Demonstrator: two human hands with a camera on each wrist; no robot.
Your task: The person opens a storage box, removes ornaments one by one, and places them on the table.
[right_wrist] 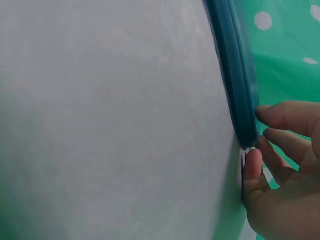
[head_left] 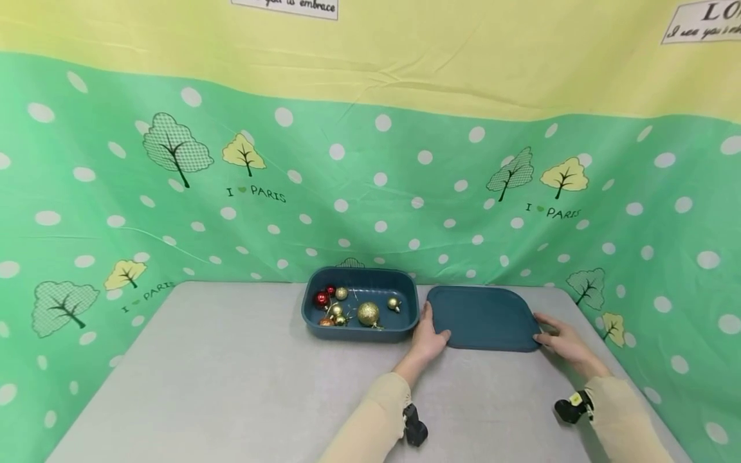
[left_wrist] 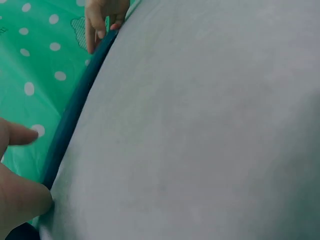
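Spanning the lid [head_left: 483, 318], apparently for balance, the left hand [head_left: 427, 339] and right hand [head_left: 567, 343] gripped opposite ends beside the box [head_left: 359, 334] of baubles [head_left: 368, 314].

Lid [head_left: 483, 318] right of box [head_left: 359, 334]

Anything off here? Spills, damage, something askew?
Nothing stands out. The visible baubles are all inside the box; the lid is beside it, between left hand and right hand. No damage visible.

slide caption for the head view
Left hand and right hand hold opposite ends of a blue lid beside a bin of baubles.
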